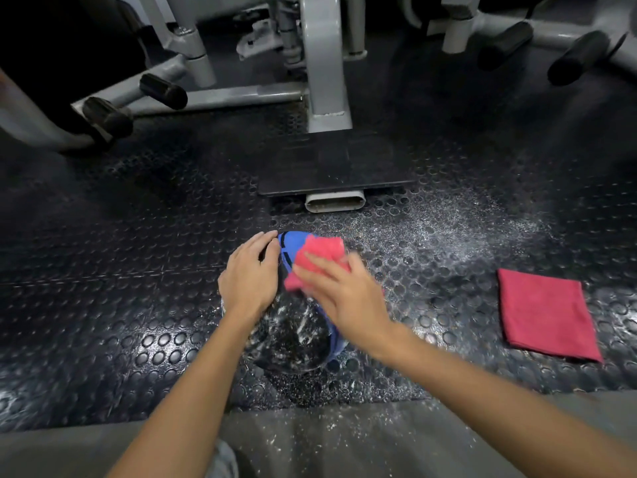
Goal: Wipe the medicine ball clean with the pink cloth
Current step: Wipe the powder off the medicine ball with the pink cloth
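Flat-fingered, right hand [344, 298] presses pink cloth [319, 253] onto ball [293, 332]. Left hand [250, 274] lies spread against ball's left side, gripping nothing. Ball sits on studded floor [138, 270]; folded red cloth [546, 313] lies well apart.

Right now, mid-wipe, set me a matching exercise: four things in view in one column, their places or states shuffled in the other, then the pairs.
1. pink cloth
2. folded red cloth
3. left hand
4. medicine ball

A. rests on the ball's left side
B. streaked with white dust
C. pressed on the ball under the right hand
D. lies on the floor to the right, untouched

Pairs: 1-C, 2-D, 3-A, 4-B
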The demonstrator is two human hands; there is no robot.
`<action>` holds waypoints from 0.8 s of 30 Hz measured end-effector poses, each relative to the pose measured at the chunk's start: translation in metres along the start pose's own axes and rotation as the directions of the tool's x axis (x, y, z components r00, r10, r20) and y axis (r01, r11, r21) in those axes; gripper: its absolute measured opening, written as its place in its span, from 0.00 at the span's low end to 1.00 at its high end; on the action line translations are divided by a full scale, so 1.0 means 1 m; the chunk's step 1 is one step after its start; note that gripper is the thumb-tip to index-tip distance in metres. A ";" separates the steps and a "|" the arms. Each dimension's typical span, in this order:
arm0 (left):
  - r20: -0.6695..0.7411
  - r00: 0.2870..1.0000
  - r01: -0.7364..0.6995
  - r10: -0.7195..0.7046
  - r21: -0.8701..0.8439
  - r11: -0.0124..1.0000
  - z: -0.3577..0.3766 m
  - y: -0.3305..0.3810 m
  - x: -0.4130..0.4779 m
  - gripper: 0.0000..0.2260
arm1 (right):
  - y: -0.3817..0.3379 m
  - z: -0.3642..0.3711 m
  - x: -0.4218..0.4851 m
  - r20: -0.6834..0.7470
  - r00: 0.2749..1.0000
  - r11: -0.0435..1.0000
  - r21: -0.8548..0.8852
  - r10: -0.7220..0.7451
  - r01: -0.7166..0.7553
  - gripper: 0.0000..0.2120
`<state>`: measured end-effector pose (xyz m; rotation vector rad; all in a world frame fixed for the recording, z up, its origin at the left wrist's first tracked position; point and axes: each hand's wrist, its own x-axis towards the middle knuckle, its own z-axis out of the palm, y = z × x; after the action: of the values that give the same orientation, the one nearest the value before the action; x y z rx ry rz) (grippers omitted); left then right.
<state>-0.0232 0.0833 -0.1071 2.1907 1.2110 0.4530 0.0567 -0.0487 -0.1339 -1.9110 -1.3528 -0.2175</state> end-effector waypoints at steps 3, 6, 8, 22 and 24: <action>0.014 0.999 -0.030 0.029 0.010 1.000 0.000 0.000 -0.001 0.15 | 0.008 0.000 -0.027 -0.080 0.989 0.992 0.006 -0.126 0.127 0.16; 0.018 0.997 -0.073 0.071 0.072 0.995 0.003 0.005 -0.003 0.17 | 0.007 -0.011 0.028 0.066 0.997 0.999 0.006 0.040 -0.040 0.13; 0.030 0.998 -0.060 0.058 0.099 0.993 0.004 0.010 -0.003 0.17 | 0.008 -0.008 0.065 0.203 0.962 0.983 -0.015 0.181 -0.182 0.12; 0.076 0.991 0.104 -0.110 0.086 0.991 -0.001 0.030 0.013 0.16 | 0.016 -0.013 0.056 0.149 0.978 0.983 0.092 0.144 -0.159 0.11; 0.054 0.983 0.169 -0.173 0.076 0.983 -0.003 0.035 0.013 0.14 | 0.013 -0.006 0.052 0.079 0.991 0.993 0.047 0.104 -0.108 0.11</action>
<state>0.0053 0.0809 -0.0822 2.1200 1.3875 0.2740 0.0918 -0.0166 -0.1085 -1.9587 -1.2897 -0.0568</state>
